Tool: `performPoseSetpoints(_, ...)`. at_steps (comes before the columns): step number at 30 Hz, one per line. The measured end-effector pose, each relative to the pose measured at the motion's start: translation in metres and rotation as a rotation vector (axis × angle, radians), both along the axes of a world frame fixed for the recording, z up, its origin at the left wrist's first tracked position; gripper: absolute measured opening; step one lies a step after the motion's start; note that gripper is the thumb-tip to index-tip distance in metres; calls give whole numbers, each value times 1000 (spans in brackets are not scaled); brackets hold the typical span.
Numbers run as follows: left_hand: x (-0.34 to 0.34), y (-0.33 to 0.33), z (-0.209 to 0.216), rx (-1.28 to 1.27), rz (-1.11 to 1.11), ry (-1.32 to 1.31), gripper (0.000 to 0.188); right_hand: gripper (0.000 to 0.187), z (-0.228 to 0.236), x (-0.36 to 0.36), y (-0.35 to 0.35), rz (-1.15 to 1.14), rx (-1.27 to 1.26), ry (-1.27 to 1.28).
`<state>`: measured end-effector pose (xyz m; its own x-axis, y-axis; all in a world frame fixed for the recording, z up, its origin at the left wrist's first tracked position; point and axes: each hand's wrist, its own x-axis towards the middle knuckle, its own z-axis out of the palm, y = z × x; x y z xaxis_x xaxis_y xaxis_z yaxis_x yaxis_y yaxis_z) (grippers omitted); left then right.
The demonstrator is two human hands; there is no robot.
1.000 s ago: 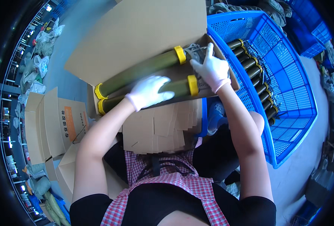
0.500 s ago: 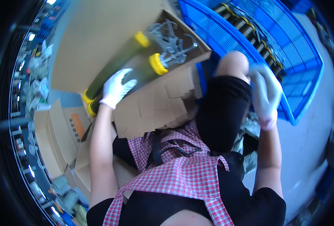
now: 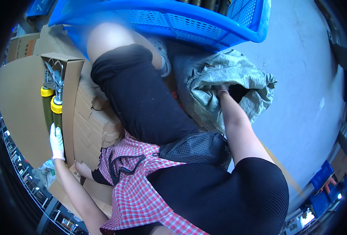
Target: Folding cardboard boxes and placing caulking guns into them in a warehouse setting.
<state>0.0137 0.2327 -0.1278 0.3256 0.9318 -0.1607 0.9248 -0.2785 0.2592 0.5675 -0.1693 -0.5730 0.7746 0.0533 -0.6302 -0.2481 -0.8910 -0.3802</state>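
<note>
My left hand point(image 3: 57, 141), in a white glove, lies with its fingers stretched out on an olive-green tube point(image 3: 57, 118) with a yellow collar. A second such tube point(image 3: 48, 111) lies beside it, both in a long cardboard box point(image 3: 69, 102). Bare metal brackets point(image 3: 54, 78) stick out past the yellow collars at the box's far end. On my right, my forearm reaches into the mouth of a pale green woven sack point(image 3: 208, 84). My right hand point(image 3: 222, 89) is nearly all inside it; its fingers and anything in them are hidden.
A blue perforated plastic crate point(image 3: 189, 25) stands ahead, holding more olive tubes point(image 3: 208, 4). My bent knee point(image 3: 109, 37) is against its near side. Torn cardboard point(image 3: 91, 117) lies between the box and my leg. Grey floor point(image 3: 298, 90) stretches off to the right.
My view has swung to the right. My right hand has gone from beside my knee down into the sack. The left hand remains at the tubes, its fingers now closer together.
</note>
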Motion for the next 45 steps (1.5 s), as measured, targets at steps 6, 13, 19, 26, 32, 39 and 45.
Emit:
performPoseSetpoints(6, 19, -12, 16, -21, 126, 163, 59, 52, 15, 12, -21, 274, 161, 18)
performPoseSetpoints(13, 62, -36, 36, -28, 22, 82, 55, 44, 104, 25, -91, 491, -24, -398)
performPoseSetpoints(19, 49, -33, 2, 108, 64, 32, 50, 74, 84, 31, -113, 624, -420, 87)
performPoseSetpoints(26, 60, -41, 10, 82, 24, -54, 45, 52, 46, 33, -70, 747, -316, 207)
performPoseSetpoints(32, 51, -48, 5, 136, 44, -118, 43, 55, 71, 20, -63, 704, 49, 122)
performPoseSetpoints(39, 51, -43, -3, 55, 43, -266, 43, 37, 82, -2, -76, 503, -57, -196)
performPoseSetpoints(45, 71, -57, 2, 554, -44, -76, 43, 27, 168, 26, -81, 116, 258, -430)
